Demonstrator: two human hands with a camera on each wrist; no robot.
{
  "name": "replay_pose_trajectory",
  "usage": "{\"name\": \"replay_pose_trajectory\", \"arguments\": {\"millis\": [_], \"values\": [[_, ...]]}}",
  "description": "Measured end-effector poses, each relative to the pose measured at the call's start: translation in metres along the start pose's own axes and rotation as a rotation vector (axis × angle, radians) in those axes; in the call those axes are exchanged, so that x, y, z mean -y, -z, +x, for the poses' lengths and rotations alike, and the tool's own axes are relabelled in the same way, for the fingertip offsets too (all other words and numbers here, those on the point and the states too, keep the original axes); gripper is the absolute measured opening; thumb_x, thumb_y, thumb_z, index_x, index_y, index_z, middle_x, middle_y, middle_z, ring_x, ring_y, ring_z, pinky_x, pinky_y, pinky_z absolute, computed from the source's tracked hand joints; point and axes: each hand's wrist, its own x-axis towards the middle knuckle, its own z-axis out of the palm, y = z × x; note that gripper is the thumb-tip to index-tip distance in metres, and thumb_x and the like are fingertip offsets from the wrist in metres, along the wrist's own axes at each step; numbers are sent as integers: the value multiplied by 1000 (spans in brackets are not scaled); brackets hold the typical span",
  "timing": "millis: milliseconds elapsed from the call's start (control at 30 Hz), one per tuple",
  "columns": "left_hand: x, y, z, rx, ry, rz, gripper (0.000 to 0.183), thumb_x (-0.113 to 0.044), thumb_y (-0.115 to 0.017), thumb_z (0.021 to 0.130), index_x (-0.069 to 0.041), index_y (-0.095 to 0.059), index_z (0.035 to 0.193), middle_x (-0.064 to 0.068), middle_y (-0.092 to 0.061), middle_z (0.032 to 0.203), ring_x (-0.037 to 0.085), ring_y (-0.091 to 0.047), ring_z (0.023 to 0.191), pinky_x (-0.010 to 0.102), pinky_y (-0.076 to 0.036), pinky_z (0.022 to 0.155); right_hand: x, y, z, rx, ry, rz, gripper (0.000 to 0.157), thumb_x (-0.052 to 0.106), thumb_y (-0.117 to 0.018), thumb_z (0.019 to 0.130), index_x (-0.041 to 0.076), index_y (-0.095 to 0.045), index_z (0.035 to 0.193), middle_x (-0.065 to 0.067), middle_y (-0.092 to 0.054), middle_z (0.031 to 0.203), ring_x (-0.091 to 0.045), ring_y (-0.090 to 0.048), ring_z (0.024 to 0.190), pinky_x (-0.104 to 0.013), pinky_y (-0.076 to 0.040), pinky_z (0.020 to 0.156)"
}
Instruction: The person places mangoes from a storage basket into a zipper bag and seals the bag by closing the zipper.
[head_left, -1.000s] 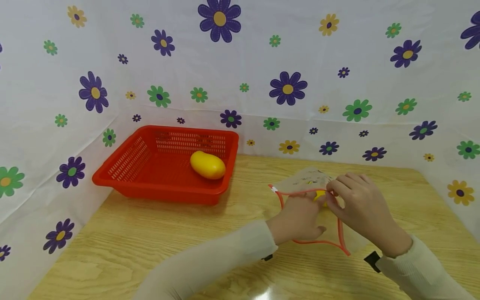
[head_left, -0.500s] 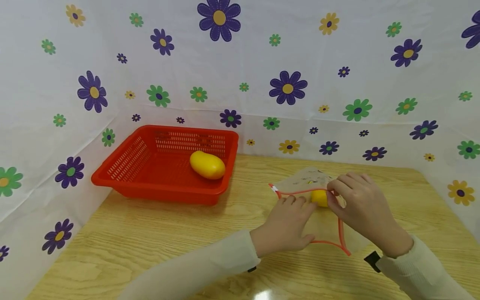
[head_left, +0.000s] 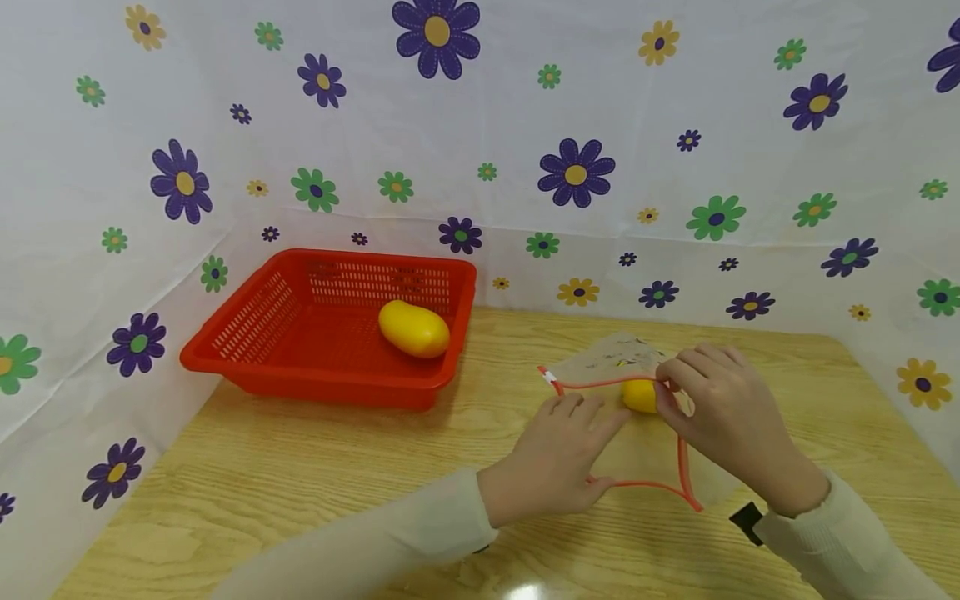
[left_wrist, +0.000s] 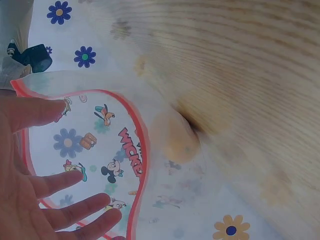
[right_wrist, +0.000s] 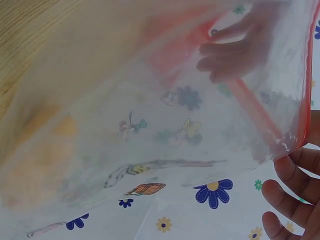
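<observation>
A see-through zip pouch (head_left: 645, 483) with red edging and cartoon prints stands with its mouth spread wide, facing the person. Inside it, toward the back, lies a smooth yellow object (head_left: 639, 396), partly hidden by my right hand (head_left: 723, 417). That hand pinches the upper right of the pouch's red rim between thumb and fingers. At the left side of the mouth is my left hand (head_left: 555, 450), fingers straight and spread, with nothing in its grasp. In the left wrist view its fingers (left_wrist: 80, 210) cross the pouch opening. Through the film, the right wrist view shows the yellow object (right_wrist: 40, 155) blurred.
A red plastic basket (head_left: 330, 383) stands at the left of the wooden table (head_left: 360, 500). It holds one yellow mango-shaped fruit (head_left: 414, 329). A white flower-print cloth (head_left: 510, 108) hangs behind and along both sides.
My left hand has drawn back left and toward the person, out from the pouch mouth, so more of the yellow object shows. The right hand has kept its pinch and barely moved.
</observation>
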Motion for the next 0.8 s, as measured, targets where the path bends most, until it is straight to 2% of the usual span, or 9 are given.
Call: {"name": "replay_pose_trajectory", "arguments": {"millis": [200, 667, 800], "values": [[7, 7, -6, 34, 17, -42, 70, -56, -63, 80, -21, -43, 137, 5, -53, 129, 24, -55, 113, 39, -46, 96, -1, 0, -1, -1, -11, 23, 5, 10, -63, 72, 6, -61, 73, -4, -60, 66, -17, -50, 64, -34, -40, 59], [32, 32, -20, 9, 41, -39, 68, -52, -65, 79, -22, -45, 136, 6, -52, 129, 25, -53, 115, 38, -47, 97, 0, 1, 0, 4, -27, 23, 7, 7, -66, 68, 7, -61, 73, -3, -60, 67, -17, -50, 65, -33, -38, 59], [42, 38, -23, 6, 43, -67, 68, -50, -67, 78, -23, -45, 136, 5, -53, 128, 24, -53, 115, 38, -47, 96, 0, 2, 1, 8, -30, 22, 8, 6, -67, 67, 7, -61, 72, -3, -60, 66, -17, -50, 65, -33, -38, 59]]}}
